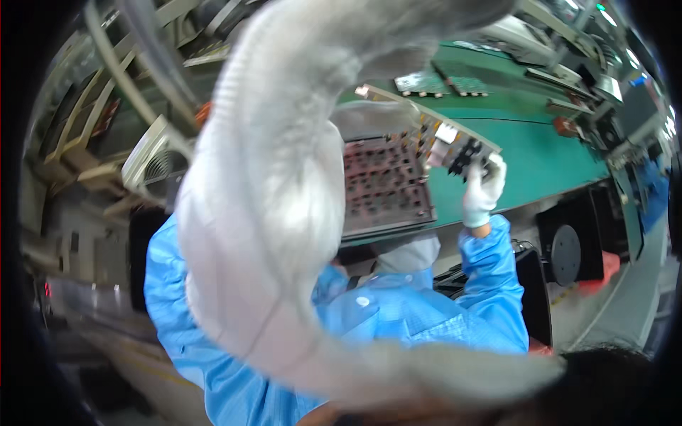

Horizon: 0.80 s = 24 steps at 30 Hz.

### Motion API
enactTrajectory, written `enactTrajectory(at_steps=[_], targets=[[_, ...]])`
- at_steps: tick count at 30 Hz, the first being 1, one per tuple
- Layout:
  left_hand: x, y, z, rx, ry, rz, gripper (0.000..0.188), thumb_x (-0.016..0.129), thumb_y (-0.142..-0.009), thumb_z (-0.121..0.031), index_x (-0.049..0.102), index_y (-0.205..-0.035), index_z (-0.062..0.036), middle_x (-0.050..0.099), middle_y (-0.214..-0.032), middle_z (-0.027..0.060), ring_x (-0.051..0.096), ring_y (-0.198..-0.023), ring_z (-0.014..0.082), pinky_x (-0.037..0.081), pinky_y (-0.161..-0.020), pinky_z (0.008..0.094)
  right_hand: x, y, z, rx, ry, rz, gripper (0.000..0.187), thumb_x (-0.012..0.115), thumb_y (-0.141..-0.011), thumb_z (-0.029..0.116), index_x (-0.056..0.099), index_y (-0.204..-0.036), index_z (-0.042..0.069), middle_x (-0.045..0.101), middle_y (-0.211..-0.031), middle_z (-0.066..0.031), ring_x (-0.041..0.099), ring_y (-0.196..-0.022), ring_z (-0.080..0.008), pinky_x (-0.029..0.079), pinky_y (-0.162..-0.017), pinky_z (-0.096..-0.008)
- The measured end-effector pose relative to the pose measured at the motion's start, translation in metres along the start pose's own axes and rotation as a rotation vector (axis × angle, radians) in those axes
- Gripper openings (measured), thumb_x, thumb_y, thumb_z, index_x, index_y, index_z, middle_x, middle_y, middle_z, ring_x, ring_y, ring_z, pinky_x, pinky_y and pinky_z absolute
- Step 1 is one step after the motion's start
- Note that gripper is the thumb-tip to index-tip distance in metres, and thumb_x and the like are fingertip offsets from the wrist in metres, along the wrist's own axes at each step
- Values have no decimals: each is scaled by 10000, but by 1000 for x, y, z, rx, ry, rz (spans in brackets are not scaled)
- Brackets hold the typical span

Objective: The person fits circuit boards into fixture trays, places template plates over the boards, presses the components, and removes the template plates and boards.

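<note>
My right hand [485,188], in a white glove, grips the near right end of a long circuit board [446,133]. The board slants up and left over the bench, with black connectors and a white label on it. Below its left part lies a dark rectangular tray [387,177] with many small dark parts. Very close to the camera, my white-gloved left hand [259,206] curves in a big blurred C shape. It covers much of the view, and its fingertips are smeared or out of frame, so what it touches cannot be made out.
A green mat [526,160] covers the bench. Two more circuit boards, one [419,83] beside the other [469,85], lie toward its back. A white fan [160,167] stands at the left. Equipment lines the right, with a small red-orange object [565,128] at the bench's edge.
</note>
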State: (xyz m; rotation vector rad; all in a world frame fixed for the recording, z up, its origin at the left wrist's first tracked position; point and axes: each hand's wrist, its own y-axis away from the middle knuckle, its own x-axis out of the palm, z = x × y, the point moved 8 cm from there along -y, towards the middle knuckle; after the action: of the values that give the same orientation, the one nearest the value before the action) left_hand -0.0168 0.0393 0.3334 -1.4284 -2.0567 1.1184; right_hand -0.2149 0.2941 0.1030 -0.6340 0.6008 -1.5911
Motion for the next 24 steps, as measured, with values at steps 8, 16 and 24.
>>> enactTrajectory(at_steps=[8,16,24], targets=[[23,-16,14,-14,205,41,771,629,-787,-409,302,-1364,-15,386,-1338,257,446,-1194,311,453,-851,355,-61,6,4,-151,209,-126,260,534,-795,-117,518,-1000,42,501,-955,-20,456,-783,-87,382,-733,-212],[55,-27,23,-74,357,68,731,601,-819,-346,283,-1361,28,389,-1333,260,450,-1184,314,459,-844,340,-118,-17,7,-456,719,-70,277,595,-682,-128,570,-901,40,543,-869,-89,536,-760,-206,432,-656,-279],[38,96,148,-381,91,156,675,644,-812,-196,298,-1346,31,407,-1337,183,380,-1257,265,289,-1035,370,-155,2,-35,-636,955,75,278,649,-566,-41,578,-779,123,575,-742,-45,574,-693,-258,441,-582,-350]])
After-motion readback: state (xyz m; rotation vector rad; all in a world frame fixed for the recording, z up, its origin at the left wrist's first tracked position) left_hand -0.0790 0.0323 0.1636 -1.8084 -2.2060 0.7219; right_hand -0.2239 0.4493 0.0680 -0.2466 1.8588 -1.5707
